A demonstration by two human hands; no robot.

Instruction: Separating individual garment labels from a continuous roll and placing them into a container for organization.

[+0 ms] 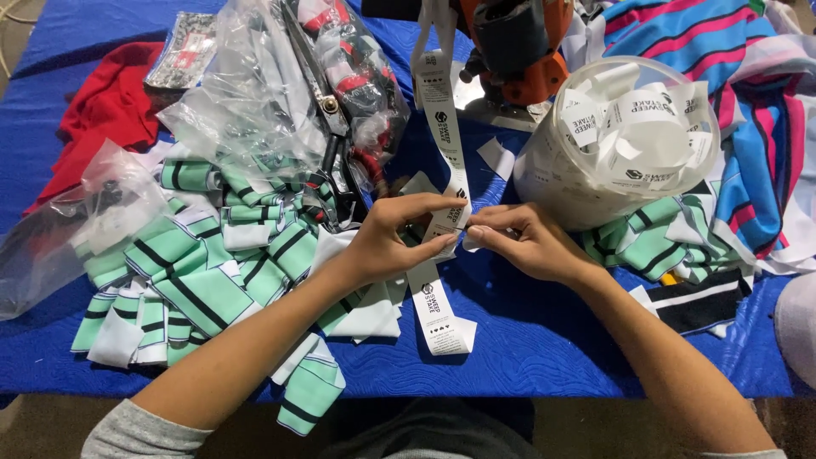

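Note:
A long white printed label strip [442, 127] runs from the orange machine down across the blue table to its free end [442, 327]. My left hand [391, 238] pinches the strip at mid-length between thumb and fingers. My right hand [523, 242] meets it from the right, fingertips closed on the same strip and on a small white label piece. Both hands hover just above the table, touching each other at the fingertips.
A clear round tub [620, 144] full of cut white labels stands at right. Green-and-white striped fabric pieces [212, 272] pile at left, with clear plastic bags [255, 93], black scissors [336, 153], red cloth [102, 110] and an orange machine [514, 42] behind.

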